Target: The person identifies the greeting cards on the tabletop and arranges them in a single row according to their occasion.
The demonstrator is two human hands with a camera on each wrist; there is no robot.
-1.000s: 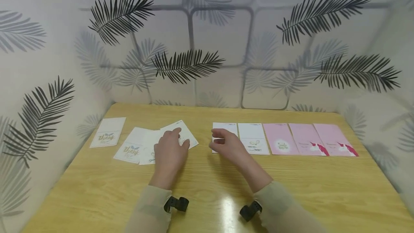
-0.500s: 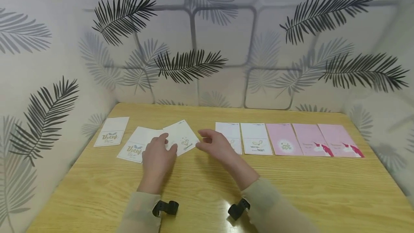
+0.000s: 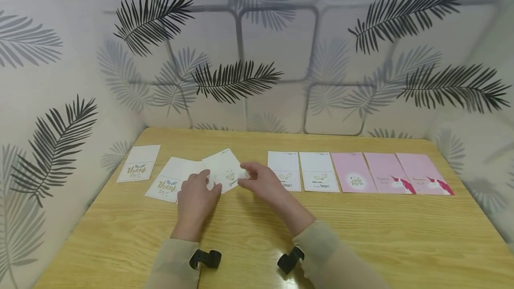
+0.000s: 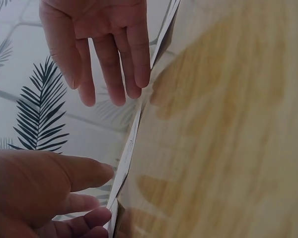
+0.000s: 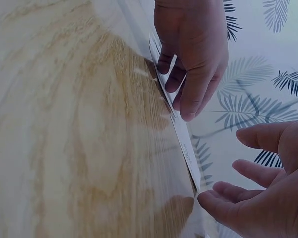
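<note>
In the head view a white card with a gold heart-like print [image 3: 225, 168] lies tilted, overlapping a neighbouring white card mostly hidden under my left hand. My left hand [image 3: 196, 195] is over that hidden card, its fingers relaxed and spread at the heart card's left edge. From the other side, my right hand [image 3: 261, 182] reaches the heart card's right edge, thumb and forefinger apart with the corner between them. The right wrist view shows a fingertip of the right hand [image 5: 268, 183] right at the card's edge. A white "Thank you" card [image 3: 165, 184] lies left of the left hand.
Another "Thank you" card [image 3: 138, 164] lies at the far left. To the right stands a row: two white cards [image 3: 319, 168], a pink card with a white glow [image 3: 351, 166] and two pink unicorn cards [image 3: 387, 168]. Leaf-patterned wall [image 3: 277, 106] borders the wooden table [image 3: 257, 235].
Both hands have moved left since a second ago. The right hand has gone from the white card in the row to the heart card's right edge; the left hand has uncovered more of that card.
</note>
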